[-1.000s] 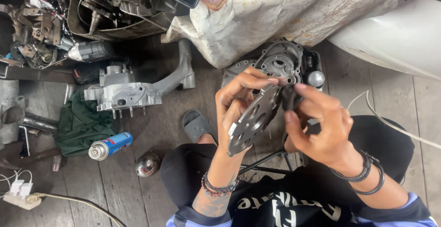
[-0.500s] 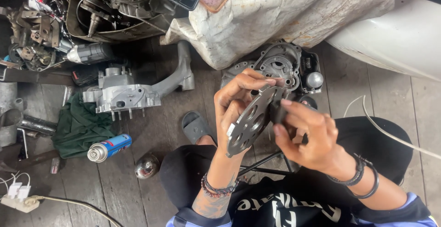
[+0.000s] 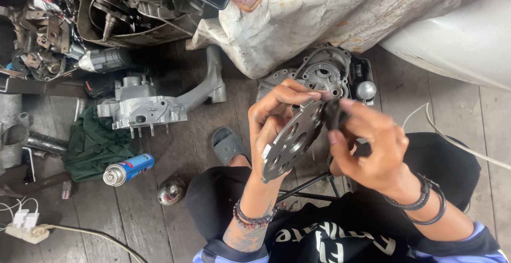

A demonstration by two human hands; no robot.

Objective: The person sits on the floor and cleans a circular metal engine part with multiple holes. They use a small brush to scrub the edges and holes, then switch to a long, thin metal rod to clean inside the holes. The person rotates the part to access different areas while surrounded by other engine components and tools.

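Right hand [image 3: 372, 146] rose; disc [image 3: 291, 140] sits between both hands.

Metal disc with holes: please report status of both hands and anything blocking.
Left hand shut on metal disc, held tilted above lap. Right hand pinches small dark part against disc's upper edge. Nothing in the way; engine casing lies on floor behind.

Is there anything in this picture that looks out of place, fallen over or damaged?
A few things. The blue spray can lies on its side on the wooden floor, beside a crumpled green cloth. A single sandal sits alone. The metal disc in the left hand and the right hand shows no visible damage.
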